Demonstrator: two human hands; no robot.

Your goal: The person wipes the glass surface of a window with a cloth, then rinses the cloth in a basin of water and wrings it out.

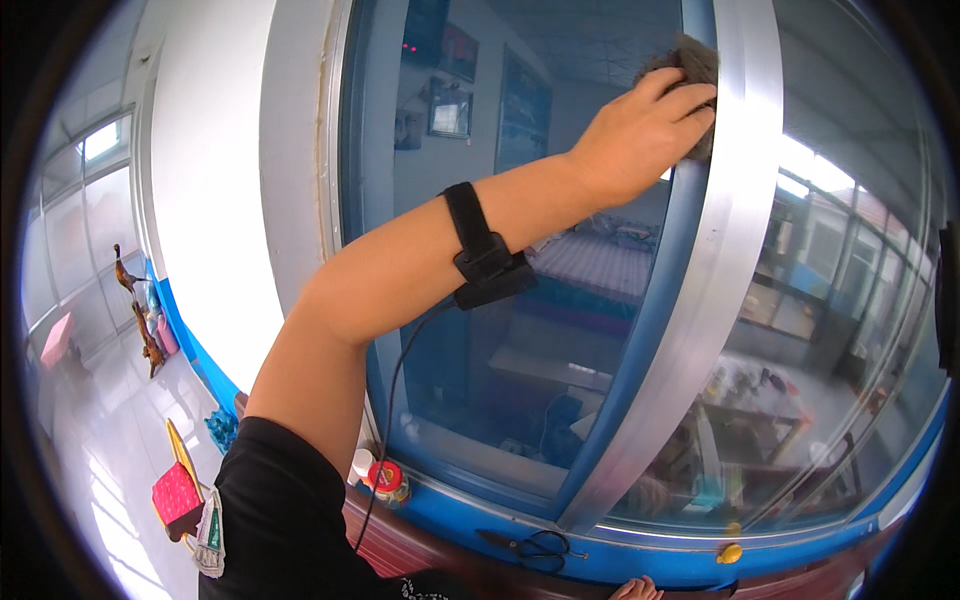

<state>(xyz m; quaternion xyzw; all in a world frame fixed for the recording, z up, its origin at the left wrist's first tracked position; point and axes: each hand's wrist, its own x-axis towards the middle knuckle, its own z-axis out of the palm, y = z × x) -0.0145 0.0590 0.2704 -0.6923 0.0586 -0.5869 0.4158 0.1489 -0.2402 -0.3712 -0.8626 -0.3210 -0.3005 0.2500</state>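
My left hand (651,139) reaches up across the view and presses a greyish-brown cloth (696,60) flat to the window. The cloth lies at the edge of the blue-framed glass pane (480,360), against the silvery metal window frame (739,172). Part of it is hidden under my fingers. A black strap with a small device (484,255) is fastened round my left forearm, and a thin black cable hangs from it. Only some fingertips, seemingly of my right hand (637,588), show at the bottom rim; what they touch is unclear.
Black-handled scissors (544,549) lie on the blue sill, with a yellow knob-like object (729,553) farther right. A red-lidded jar (388,484) and a white bottle (361,463) stand near my elbow. Dark red wooden furniture (405,544) runs below. Pale floor tiles (97,420) spread leftward.
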